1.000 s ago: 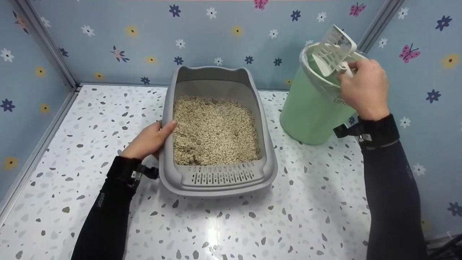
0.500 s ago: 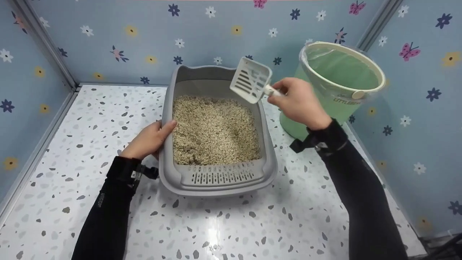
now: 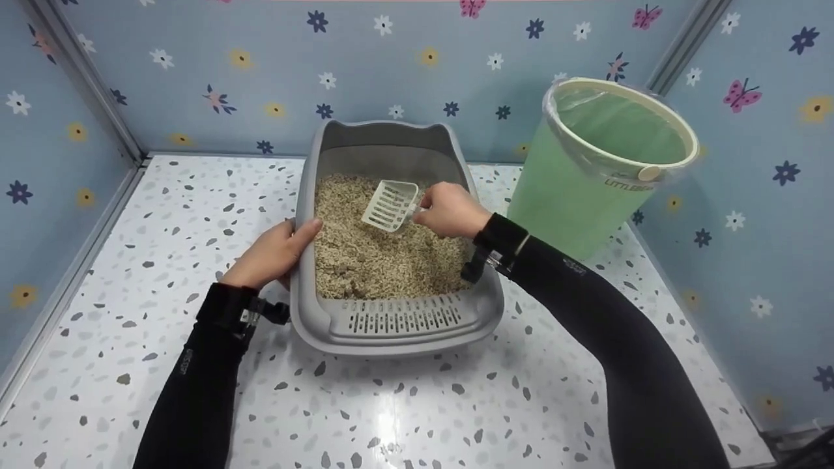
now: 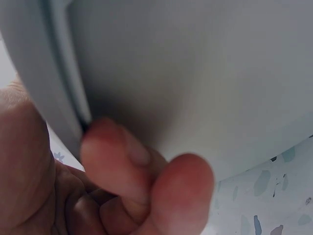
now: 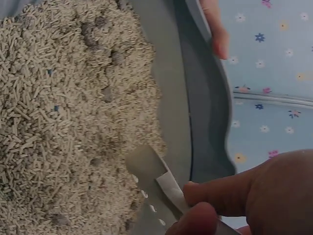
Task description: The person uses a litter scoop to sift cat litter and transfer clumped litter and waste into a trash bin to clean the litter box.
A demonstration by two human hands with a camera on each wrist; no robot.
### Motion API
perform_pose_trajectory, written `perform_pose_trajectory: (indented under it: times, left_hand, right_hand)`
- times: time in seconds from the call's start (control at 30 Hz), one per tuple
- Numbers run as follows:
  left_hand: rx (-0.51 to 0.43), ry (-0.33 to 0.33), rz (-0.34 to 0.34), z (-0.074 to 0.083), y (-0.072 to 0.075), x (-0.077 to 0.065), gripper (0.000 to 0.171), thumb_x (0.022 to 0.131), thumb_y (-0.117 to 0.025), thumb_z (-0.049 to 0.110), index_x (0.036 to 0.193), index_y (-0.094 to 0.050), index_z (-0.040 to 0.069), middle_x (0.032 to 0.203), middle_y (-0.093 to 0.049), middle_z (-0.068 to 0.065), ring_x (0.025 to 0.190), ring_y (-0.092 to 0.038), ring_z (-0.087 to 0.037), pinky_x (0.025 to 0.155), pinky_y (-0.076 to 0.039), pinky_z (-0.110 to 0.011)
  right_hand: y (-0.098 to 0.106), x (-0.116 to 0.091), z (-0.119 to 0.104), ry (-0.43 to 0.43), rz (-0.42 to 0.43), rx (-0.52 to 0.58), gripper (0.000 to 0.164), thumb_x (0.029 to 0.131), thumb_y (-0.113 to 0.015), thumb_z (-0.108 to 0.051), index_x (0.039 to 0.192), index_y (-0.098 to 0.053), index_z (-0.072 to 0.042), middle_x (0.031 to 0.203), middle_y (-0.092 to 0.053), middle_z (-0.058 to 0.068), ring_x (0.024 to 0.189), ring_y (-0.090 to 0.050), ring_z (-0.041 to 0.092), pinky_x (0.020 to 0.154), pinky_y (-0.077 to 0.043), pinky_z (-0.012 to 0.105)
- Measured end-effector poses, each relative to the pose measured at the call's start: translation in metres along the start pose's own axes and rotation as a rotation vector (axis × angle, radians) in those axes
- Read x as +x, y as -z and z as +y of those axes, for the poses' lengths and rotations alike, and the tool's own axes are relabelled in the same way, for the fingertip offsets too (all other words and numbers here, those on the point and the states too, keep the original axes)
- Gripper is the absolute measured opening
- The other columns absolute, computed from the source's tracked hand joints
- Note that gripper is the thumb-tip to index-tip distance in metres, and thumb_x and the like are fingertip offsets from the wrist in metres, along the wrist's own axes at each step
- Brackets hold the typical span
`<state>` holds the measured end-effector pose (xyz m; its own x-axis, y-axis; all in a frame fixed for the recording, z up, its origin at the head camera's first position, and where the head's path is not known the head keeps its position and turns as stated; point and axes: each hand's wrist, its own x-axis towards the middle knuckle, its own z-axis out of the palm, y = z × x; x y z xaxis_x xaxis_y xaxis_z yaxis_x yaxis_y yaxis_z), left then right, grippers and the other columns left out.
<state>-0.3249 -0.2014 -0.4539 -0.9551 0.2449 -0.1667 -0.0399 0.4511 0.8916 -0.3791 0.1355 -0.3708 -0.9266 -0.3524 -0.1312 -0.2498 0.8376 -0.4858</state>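
Note:
A grey litter box (image 3: 397, 343) filled with tan pellet litter (image 3: 384, 264) stands on the table. My left hand (image 3: 270, 254) grips its left rim, thumb on top. In the left wrist view, curled fingertips (image 4: 181, 193) press under the rim against the outer wall (image 4: 225, 83). Over the back half of the litter, my right hand (image 3: 453, 210) pinches the short handle of a pale slotted litter scoop (image 3: 391, 206). The scoop (image 5: 146, 164) hangs close above the pellets in the right wrist view. Darker clumps (image 5: 93, 34) lie among the pellets there.
A green bin (image 3: 554, 195) with a cream rim and a clear liner stands at the back right, just beyond my right forearm. Flower-patterned walls (image 3: 215, 58) close off the back and both sides. The tabletop (image 3: 293, 404) is speckled white.
The right hand has carried the scoop from the bin's mouth leftward and down over the litter. My left hand keeps its grip on the rim.

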Motion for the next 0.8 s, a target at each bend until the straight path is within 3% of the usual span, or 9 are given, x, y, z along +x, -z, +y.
perform_pose_trajectory:
  times: [0.1, 0.17, 0.3, 0.4, 0.5, 0.53, 0.6, 0.73, 0.8]
  left_hand:
    - [-0.014, -0.004, -0.004, 0.0, 0.0, 0.001, 0.095, 0.105, -0.046, 0.083, 0.144, -0.053, -0.004, 0.099, -0.068, -0.022, 0.068, -0.074, -0.032, 0.059, -0.069, -0.053]
    - [-0.016, -0.004, -0.005, 0.0, 0.0, 0.001, 0.094, 0.106, -0.047, 0.082, 0.144, -0.053, -0.003, 0.097, -0.068, -0.021, 0.067, -0.073, -0.031, 0.058, -0.069, -0.053]
    - [-0.009, -0.002, 0.0, -0.001, 0.001, 0.002, 0.096, 0.104, -0.046, 0.085, 0.142, -0.054, -0.003, 0.097, -0.069, -0.02, 0.066, -0.073, -0.031, 0.058, -0.069, -0.052]
    - [-0.01, -0.002, 0.0, -0.001, 0.001, 0.002, 0.098, 0.103, -0.046, 0.086, 0.142, -0.054, -0.003, 0.097, -0.069, -0.02, 0.067, -0.074, -0.031, 0.058, -0.069, -0.052]
    - [-0.013, -0.004, 0.002, -0.001, 0.001, 0.002, 0.096, 0.104, -0.046, 0.084, 0.143, -0.053, -0.004, 0.097, -0.069, -0.021, 0.068, -0.074, -0.032, 0.059, -0.069, -0.053]
    - [-0.014, -0.005, 0.0, -0.001, 0.001, 0.001, 0.097, 0.104, -0.046, 0.084, 0.143, -0.053, -0.004, 0.098, -0.069, -0.021, 0.068, -0.074, -0.032, 0.059, -0.069, -0.053]
    - [-0.015, -0.006, 0.001, -0.001, 0.001, 0.001, 0.096, 0.105, -0.046, 0.083, 0.143, -0.053, -0.004, 0.098, -0.069, -0.021, 0.068, -0.074, -0.032, 0.059, -0.069, -0.053]
    - [-0.01, -0.004, 0.004, -0.001, 0.001, 0.001, 0.099, 0.102, -0.046, 0.087, 0.141, -0.054, -0.004, 0.098, -0.068, -0.02, 0.068, -0.073, -0.031, 0.058, -0.069, -0.052]
    - [-0.008, -0.003, 0.006, -0.002, 0.0, 0.001, 0.1, 0.101, -0.046, 0.088, 0.139, -0.055, -0.004, 0.097, -0.067, -0.02, 0.067, -0.072, -0.031, 0.058, -0.069, -0.052]
  right_hand:
    - [-0.009, 0.009, 0.005, -0.001, -0.047, -0.018, 0.047, 0.109, -0.073, -0.028, 0.065, -0.058, -0.019, 0.053, -0.056, -0.005, 0.047, -0.057, 0.012, 0.053, -0.05, 0.026]
    - [-0.015, 0.012, 0.007, -0.009, -0.081, -0.027, 0.053, 0.111, -0.07, -0.029, 0.062, -0.052, -0.02, 0.051, -0.053, -0.005, 0.045, -0.057, 0.012, 0.051, -0.052, 0.027]
    - [-0.026, 0.019, 0.012, -0.026, -0.158, -0.096, 0.055, 0.115, -0.061, -0.027, 0.062, -0.049, -0.02, 0.049, -0.05, -0.005, 0.044, -0.058, 0.013, 0.054, -0.055, 0.029]
    - [-0.034, 0.023, 0.014, -0.018, -0.199, -0.18, 0.056, 0.116, -0.061, -0.028, 0.062, -0.047, -0.019, 0.051, -0.045, -0.005, 0.046, -0.054, 0.014, 0.065, -0.056, 0.032]
    - [-0.04, 0.026, 0.015, -0.001, -0.211, -0.256, 0.056, 0.116, -0.061, -0.028, 0.062, -0.048, -0.016, 0.055, -0.046, -0.002, 0.053, -0.054, 0.019, 0.08, -0.06, 0.039]
    - [-0.048, 0.038, 0.029, 0.016, -0.198, -0.264, 0.056, 0.115, -0.06, -0.032, 0.063, -0.049, -0.018, 0.056, -0.045, -0.004, 0.054, -0.055, 0.019, 0.082, -0.061, 0.039]
    - [-0.05, 0.039, 0.03, 0.021, -0.197, -0.288, 0.054, 0.115, -0.059, -0.03, 0.064, -0.049, -0.017, 0.059, -0.048, -0.002, 0.059, -0.058, 0.022, 0.086, -0.063, 0.043]
    - [-0.051, 0.039, 0.03, 0.012, -0.197, -0.287, 0.052, 0.114, -0.061, -0.03, 0.065, -0.047, -0.018, 0.062, -0.047, -0.002, 0.06, -0.057, 0.022, 0.073, -0.057, 0.038]
    - [-0.044, 0.028, 0.015, -0.002, -0.204, -0.298, 0.05, 0.113, -0.062, -0.025, 0.066, -0.047, -0.017, 0.063, -0.049, -0.001, 0.06, -0.056, 0.021, 0.067, -0.054, 0.036]
